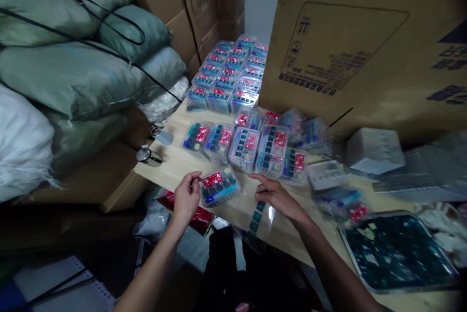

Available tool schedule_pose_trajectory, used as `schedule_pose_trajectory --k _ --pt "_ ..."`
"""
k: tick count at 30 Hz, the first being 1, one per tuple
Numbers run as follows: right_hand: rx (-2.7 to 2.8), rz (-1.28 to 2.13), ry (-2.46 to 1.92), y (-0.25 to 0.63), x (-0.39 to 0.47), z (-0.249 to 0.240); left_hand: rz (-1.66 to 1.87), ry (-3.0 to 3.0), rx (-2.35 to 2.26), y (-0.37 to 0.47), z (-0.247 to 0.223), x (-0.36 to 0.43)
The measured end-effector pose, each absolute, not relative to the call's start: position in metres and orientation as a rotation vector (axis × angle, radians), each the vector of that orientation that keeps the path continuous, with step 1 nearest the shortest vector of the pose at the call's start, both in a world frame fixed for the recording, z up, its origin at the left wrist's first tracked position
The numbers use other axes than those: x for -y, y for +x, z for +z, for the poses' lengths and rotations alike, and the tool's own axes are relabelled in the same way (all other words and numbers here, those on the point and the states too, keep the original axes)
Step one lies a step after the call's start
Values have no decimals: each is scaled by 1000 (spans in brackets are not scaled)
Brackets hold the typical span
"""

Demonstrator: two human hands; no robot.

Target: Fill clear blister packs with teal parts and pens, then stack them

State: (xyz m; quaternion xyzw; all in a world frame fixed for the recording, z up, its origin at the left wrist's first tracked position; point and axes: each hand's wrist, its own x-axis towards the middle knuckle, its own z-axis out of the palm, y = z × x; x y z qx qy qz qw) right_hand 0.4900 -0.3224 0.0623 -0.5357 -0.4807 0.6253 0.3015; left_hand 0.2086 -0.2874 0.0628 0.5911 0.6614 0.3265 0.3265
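Head cam: filled plastic box (220,188), 7 o'clock. Left hand (188,197) curled at its 9, right hand (276,196) loosely bent at 3, grips can't be told. Teal-squared case (254,226), seemingly overhanging table (174,156), could be knocked off if bumped.

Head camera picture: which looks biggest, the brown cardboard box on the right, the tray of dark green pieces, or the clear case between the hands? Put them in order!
Largest to smallest, as they look here:
1. Brown cardboard box
2. Tray of dark green pieces
3. Clear case
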Motion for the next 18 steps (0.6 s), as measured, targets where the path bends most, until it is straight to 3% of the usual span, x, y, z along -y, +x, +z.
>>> schedule_pose_trajectory --k 4,8,12,18 --pt "802 1649 -1259 477 303 70 833 1099 -1572 215 82 338" --pt "566 1457 -1284 435 284 46 1014 917 -1495 224 82 342" --pt "654 1347 -1383 402 275 14 1125 1070 -1613 215 60 319" --pt "1175 993 -1637 389 279 -7 943 1286 -1846 204 32 313"
